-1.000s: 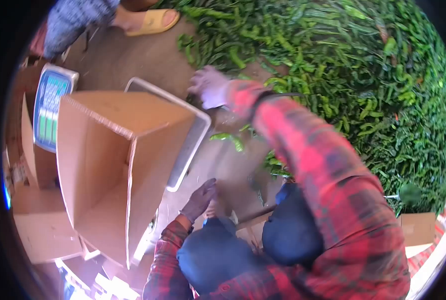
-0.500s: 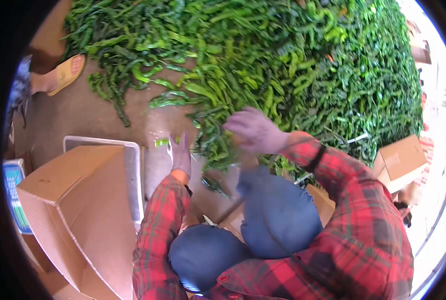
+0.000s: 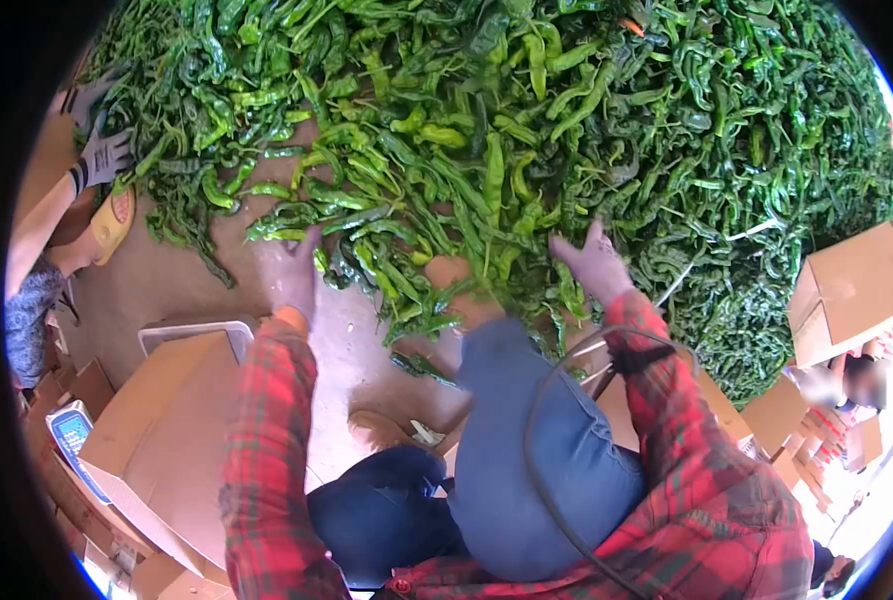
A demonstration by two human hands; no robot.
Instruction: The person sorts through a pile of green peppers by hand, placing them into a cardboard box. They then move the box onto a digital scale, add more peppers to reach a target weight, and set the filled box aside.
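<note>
Bracketing the near edge of the green peppers (image 3: 493,175) heaped on the floor (image 3: 334,345), the left hand (image 3: 298,275) just came over (can't tell its grip) opposite the wide-fingered right hand (image 3: 596,268), so it's two-handed work now, lol.

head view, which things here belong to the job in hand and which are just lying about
Likely part of the job:
green peppers, heaped on the floor
left hand and right hand, both at the heap's near edge

Seemingly just about:
cardboard box at far right
dark cord across the trousers
</note>
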